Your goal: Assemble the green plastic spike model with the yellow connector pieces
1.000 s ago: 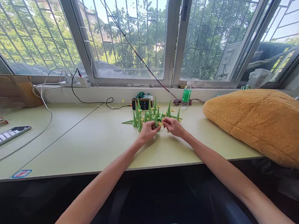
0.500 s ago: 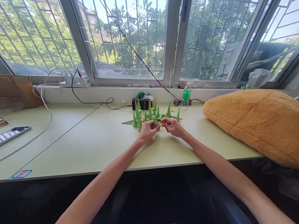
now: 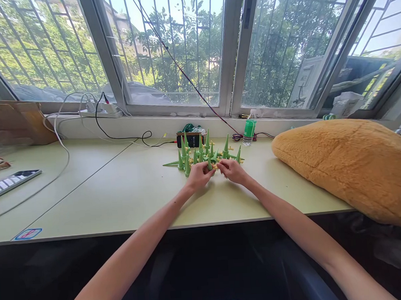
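Several green plastic cones [image 3: 183,151] stand and lie in a cluster on the table, with small yellow cross-shaped pieces [image 3: 231,148] among them. My left hand [image 3: 199,174] is closed around the lower part of one green cone [image 3: 209,163], whose tip points up. Close beside it, my right hand [image 3: 231,169] has its fingers pinched at a small yellow piece [image 3: 216,166] at that cone's side. Whether the yellow piece touches the cone I cannot tell. The fingers partly hide both parts.
Behind the cones a phone with a lit display [image 3: 190,140] leans upright, and a green-labelled bottle [image 3: 249,128] stands to its right. A large orange plush cushion [image 3: 349,164] covers the table's right side. Another phone [image 3: 12,183] and cables [image 3: 66,161] lie at left.
The cone in my left hand has turned more upright. My right fingers have shifted slightly, still close to the yellow piece.
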Motion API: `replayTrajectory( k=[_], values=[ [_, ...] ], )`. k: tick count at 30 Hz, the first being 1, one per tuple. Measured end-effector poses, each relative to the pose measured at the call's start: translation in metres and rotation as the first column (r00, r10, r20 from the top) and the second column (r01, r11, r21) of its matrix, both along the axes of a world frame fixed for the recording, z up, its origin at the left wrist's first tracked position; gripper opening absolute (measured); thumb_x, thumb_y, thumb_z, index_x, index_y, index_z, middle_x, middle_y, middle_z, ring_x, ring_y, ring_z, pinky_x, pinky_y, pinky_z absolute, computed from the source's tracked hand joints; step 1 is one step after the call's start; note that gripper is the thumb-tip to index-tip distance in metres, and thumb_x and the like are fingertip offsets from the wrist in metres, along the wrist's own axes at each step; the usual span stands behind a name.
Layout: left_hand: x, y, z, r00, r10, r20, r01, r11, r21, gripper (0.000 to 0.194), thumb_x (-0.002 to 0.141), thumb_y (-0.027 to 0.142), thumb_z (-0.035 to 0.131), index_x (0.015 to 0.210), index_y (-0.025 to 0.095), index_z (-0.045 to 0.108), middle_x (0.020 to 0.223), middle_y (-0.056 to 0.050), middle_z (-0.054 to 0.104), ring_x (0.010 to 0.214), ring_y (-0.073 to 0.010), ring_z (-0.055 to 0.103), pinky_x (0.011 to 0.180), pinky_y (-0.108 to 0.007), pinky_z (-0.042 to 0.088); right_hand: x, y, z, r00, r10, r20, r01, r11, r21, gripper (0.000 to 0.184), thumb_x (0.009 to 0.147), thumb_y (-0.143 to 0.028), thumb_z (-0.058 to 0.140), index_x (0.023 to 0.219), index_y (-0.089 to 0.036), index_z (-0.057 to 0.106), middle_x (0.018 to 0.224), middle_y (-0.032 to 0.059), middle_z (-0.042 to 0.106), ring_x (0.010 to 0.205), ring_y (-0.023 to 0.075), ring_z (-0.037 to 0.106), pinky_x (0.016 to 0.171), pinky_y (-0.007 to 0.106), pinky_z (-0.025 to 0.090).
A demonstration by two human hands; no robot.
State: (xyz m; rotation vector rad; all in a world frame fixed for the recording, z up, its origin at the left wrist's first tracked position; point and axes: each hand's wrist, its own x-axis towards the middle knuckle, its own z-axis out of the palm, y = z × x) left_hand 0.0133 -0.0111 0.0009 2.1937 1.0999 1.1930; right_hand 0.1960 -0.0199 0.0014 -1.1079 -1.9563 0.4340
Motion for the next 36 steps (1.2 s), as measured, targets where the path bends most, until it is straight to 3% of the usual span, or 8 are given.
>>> replayTrajectory(
  k=[7, 12, 19, 28, 36],
  values=[
    [0.0005, 0.0003, 0.0009, 0.999, 0.03, 0.01, -0.03, 0.999, -0.014, 0.029, 0.076, 0.04, 0.062, 0.062, 0.016, 0.055, 0.053, 0.003, 0.046, 0.052, -0.0089, 0.038, 0.051, -0.024, 0.028, 0.0006, 0.0005, 0.0001, 0.998, 0.056, -0.043, -0.055, 0.998, 0.018, 0.028, 0.088, -0.045, 0.053, 0.089, -0.018, 0.06, 0.077, 0.0032, 0.064, 0.06, 0.0127, 0.054, 0.058, 0.025, 0.044],
    [0.0007, 0.0004, -0.0007, 1.0, 0.01, 0.006, -0.01, 1.0, 0.012, 0.033, 0.077, 0.04, 0.061, 0.058, 0.016, 0.049, 0.053, 0.003, 0.044, 0.052, -0.0087, 0.036, 0.05, -0.024, 0.027, 0.0003, 0.0, -0.0006, 0.997, 0.067, -0.034, -0.067, 0.998, 0.003, 0.028, 0.089, -0.043, 0.05, 0.08, -0.018, 0.058, 0.067, 0.0008, 0.059, 0.055, 0.0119, 0.049, 0.057, 0.026, 0.041],
    [0.0006, 0.0017, -0.0031, 1.0, -0.012, -0.023, 0.012, 1.0, 0.013, 0.031, 0.077, 0.04, 0.06, 0.059, 0.016, 0.049, 0.053, 0.003, 0.046, 0.053, -0.0091, 0.036, 0.05, -0.024, 0.027, 0.0008, 0.0029, -0.0024, 0.997, -0.032, 0.066, 0.029, 0.999, 0.042, 0.041, 0.092, -0.046, 0.046, 0.063, -0.018, 0.052, 0.054, -0.0016, 0.049, 0.053, 0.0117, 0.042, 0.053, 0.025, 0.033],
    [0.0007, 0.0016, -0.0014, 1.0, 0.026, 0.0, -0.026, 1.0, -0.017, 0.031, 0.076, 0.04, 0.062, 0.059, 0.016, 0.052, 0.053, 0.003, 0.048, 0.052, -0.0091, 0.039, 0.051, -0.024, 0.028, 0.0006, 0.0018, -0.0026, 0.993, 0.104, -0.061, -0.104, 0.994, -0.009, 0.026, 0.088, -0.043, 0.051, 0.082, -0.018, 0.058, 0.073, 0.0025, 0.062, 0.062, 0.0134, 0.054, 0.062, 0.026, 0.045],
    [0.0006, 0.0001, -0.0013, 1.0, -0.006, -0.001, 0.006, 1.0, -0.01, 0.032, 0.076, 0.04, 0.062, 0.058, 0.016, 0.051, 0.053, 0.002, 0.048, 0.053, -0.0092, 0.038, 0.051, -0.024, 0.028, 0.0021, 0.0024, -0.0021, 0.999, 0.015, 0.034, -0.015, 1.0, -0.001, 0.036, 0.09, -0.045, 0.047, 0.068, -0.018, 0.056, 0.055, -0.0018, 0.05, 0.052, 0.0116, 0.043, 0.054, 0.025, 0.034]
  ],
)
